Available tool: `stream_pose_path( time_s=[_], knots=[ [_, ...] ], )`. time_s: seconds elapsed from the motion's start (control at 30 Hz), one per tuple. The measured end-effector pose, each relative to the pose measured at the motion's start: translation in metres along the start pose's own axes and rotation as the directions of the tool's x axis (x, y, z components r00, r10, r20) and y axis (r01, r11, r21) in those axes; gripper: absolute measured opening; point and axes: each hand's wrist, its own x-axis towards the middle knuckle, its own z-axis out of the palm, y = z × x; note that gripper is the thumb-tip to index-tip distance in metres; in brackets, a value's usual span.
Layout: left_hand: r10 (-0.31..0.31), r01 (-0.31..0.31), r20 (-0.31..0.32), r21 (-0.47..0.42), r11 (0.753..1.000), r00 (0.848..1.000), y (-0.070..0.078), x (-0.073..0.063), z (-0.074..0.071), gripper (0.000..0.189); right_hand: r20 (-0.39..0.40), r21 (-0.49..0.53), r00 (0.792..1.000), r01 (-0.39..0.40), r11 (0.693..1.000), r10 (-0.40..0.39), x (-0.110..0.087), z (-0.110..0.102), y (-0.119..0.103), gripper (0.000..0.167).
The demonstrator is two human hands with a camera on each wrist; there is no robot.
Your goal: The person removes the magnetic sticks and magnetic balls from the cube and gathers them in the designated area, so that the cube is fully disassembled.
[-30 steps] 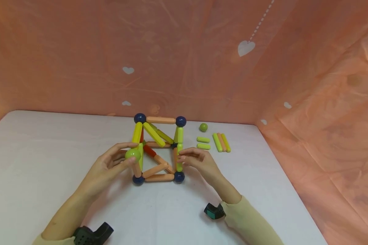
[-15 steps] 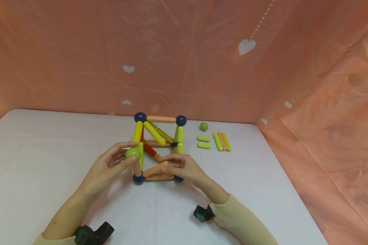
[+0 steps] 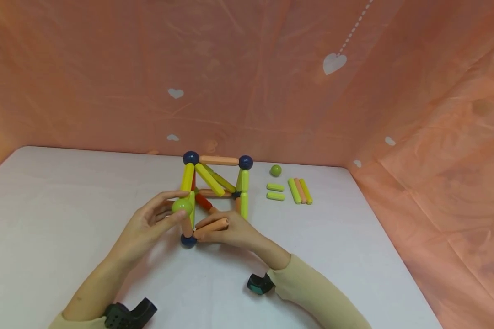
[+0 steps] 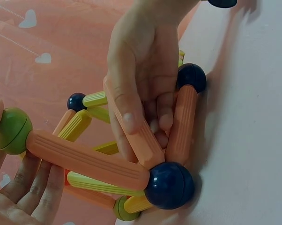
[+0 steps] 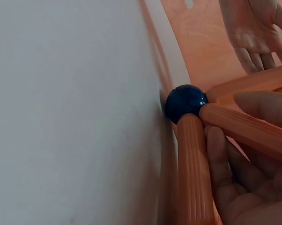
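Observation:
A frame of coloured rods and balls stands on the table. My left hand [image 3: 154, 221] holds a green ball [image 3: 182, 206] between thumb and fingers, atop an orange rod [image 4: 87, 159] that rises from a dark blue ball [image 4: 170, 185] at the near left corner. My right hand [image 3: 236, 230] reaches in from the right and pinches another orange rod [image 3: 217, 225], slanted, whose lower end meets that same blue ball. A third orange rod [image 5: 195, 173] lies along the table from this corner, mostly hidden by the right hand in the head view.
Two more dark blue balls [image 3: 191, 158] top the frame's back, joined by an orange rod [image 3: 219, 160]. To the right lie a loose green ball [image 3: 276, 170], two short green rods [image 3: 275, 196] and three long rods [image 3: 300, 191]. An orange cloth [image 3: 271, 91] hangs behind.
My right hand has moved left and toward me from the frame's right upright and now grips the slanted orange rod. The left hand keeps hold of the green ball.

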Motion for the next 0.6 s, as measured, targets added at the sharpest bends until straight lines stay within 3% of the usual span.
stream_pose_path(
  time_s=[0.2, 0.4, 0.6],
  knots=[
    [0.017, -0.017, -0.008, 0.0, 1.0, 1.0, -0.0002, -0.0008, 0.0008, 0.04, 0.032, 0.034, 0.998, 0.058, 0.998, -0.059, 0.0052, -0.0002, 0.004, 0.024],
    [0.017, -0.017, -0.002, -0.018, 1.0, 1.0, 0.0022, 0.0003, 0.0031, 0.04, 0.014, 0.174, 0.999, -0.045, 0.984, 0.043, 0.0047, -0.001, 0.0072, 0.024],
    [-0.004, 0.004, -0.004, -0.011, 1.0, 1.0, 0.0047, -0.001, 0.002, 0.041, 0.01, 0.225, 0.999, -0.047, 0.973, 0.046, 0.0091, -0.0008, 0.0059, 0.023]
  ],
)
